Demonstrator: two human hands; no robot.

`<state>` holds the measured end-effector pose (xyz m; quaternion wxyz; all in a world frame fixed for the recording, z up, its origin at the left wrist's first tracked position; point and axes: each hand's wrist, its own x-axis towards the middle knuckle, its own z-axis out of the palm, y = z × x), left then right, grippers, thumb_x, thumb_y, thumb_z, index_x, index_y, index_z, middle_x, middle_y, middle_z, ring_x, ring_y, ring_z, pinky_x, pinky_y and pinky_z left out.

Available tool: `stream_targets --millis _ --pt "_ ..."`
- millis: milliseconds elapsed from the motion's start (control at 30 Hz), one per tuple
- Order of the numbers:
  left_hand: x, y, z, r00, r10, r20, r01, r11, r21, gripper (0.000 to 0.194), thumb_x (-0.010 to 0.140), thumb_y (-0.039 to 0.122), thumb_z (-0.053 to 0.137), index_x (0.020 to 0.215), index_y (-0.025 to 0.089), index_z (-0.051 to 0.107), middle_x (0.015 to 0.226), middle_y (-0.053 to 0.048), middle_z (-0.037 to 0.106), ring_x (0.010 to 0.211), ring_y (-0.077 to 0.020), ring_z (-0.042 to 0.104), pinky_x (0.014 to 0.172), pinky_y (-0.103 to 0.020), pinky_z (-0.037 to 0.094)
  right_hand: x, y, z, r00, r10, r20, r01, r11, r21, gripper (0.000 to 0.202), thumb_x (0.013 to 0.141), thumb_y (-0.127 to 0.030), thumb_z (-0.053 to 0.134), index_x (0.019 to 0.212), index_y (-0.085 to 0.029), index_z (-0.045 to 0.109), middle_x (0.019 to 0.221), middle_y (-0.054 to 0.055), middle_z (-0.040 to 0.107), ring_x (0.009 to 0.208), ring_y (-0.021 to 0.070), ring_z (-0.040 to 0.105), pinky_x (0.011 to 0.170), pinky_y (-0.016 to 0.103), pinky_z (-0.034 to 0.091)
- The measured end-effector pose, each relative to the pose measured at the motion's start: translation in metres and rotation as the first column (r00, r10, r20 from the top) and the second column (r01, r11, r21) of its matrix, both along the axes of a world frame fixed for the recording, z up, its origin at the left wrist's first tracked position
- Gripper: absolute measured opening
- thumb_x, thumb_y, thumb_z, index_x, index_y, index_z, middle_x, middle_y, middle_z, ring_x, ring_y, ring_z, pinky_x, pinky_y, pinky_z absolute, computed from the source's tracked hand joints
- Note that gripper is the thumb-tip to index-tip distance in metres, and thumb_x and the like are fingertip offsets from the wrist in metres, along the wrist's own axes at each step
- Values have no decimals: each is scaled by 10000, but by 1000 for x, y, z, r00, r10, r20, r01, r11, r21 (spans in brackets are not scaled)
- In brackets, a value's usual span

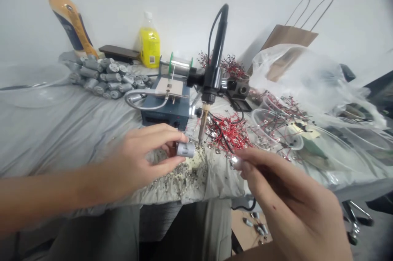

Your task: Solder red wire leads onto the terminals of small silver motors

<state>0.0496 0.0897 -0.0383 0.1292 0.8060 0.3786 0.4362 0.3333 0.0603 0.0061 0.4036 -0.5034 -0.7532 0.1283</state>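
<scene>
The person's left hand [138, 162] was pinched around a small silver cylindrical motor [186, 149], thumb below and fingers above, holding it right at the tip of the black-handled soldering iron [211, 76] that stood clamped, pointing down, over the grey-covered table [61, 130]. The right hand [285, 199] was closed lightly on a thin red-wired piece with a small metal disc [236, 162] at its fingertips, just beside the motor but not touching it. Beneath the iron's tip the cloth was spattered with bits of solder [181, 177]. Behind it sat a blue box-shaped soldering station [166, 109] carrying a spool of solder wire [179, 66]. A heap of red-wired discs [229, 132] lay to the right of the iron, and a pile of silver motors [104, 76] rested at the far left, near a yellow plastic bottle [149, 44]. A brown paper bag [288, 44] stood at the back.
</scene>
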Motion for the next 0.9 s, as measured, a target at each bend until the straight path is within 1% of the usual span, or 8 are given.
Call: stream_targets --millis 167,333,433,533,600,667,733,900 --pt "1 3 0 997 8 78 -3 997 -72 216 955 165 815 1155 198 742 1082 -25 805 849 -115 768 770 -194 621 -7 4 -4 997 -64 -47 66 997 34 94 1005 -259 739 1037 -315 807 907 -57 835 741 123 778 678 177 618" --pt "1 0 -1 972 36 232 27 964 -263 252 920 223 862 1161 256 801 1074 -8 812 857 -124 764 809 -181 668 -26 5 -2 980 -146 -133 158 984 82 139 1002 -227 700 922 -311 775 818 -56 778 632 131 687 588 240 562" --pt "1 1 -2 917 96 386 112 870 -481 229 940 240 848 1161 292 823 1027 5 820 855 -134 787 818 -182 687 -31 4 -3 965 -198 -170 217 971 102 130 1000 -244 717 898 -299 777 777 -42 747 568 129 610 514 264 483" --pt "2 7 1 821 118 558 336 691 -640 144 1003 252 788 1145 255 814 860 5 801 717 -122 773 686 -161 670 -31 3 -7 957 -233 -174 254 961 112 84 979 -266 759 919 -305 804 805 -35 759 584 129 600 531 278 463" --pt "4 11 5 736 177 653 471 558 -683 94 1010 247 784 1090 206 808 783 -1 761 660 -114 743 619 -149 646 -31 4 -9 948 -257 -188 279 955 103 79 972 -276 771 916 -314 811 817 -35 763 613 133 609 553 284 457" --pt "5 13 8 670 255 697 548 464 -696 60 1001 217 791 1016 159 798 770 -12 732 652 -108 724 589 -137 624 -33 5 -10 939 -269 -215 297 949 106 98 974 -278 767 894 -316 808 806 -35 756 613 131 597 551 287 439" --pt "6 13 11 632 290 719 590 421 -689 39 1003 184 785 999 145 789 784 -20 725 653 -105 717 583 -141 619 -35 6 -11 940 -255 -225 283 954 99 113 975 -274 762 878 -314 804 782 -36 743 584 124 575 528 283 426" --pt "5 12 10 600 284 748 627 413 -660 82 1019 210 792 1089 177 818 807 -25 757 676 -110 742 628 -162 641 -36 7 -10 958 -207 -199 230 968 97 120 977 -285 754 863 -292 791 747 -22 724 524 119 548 466 274 415"
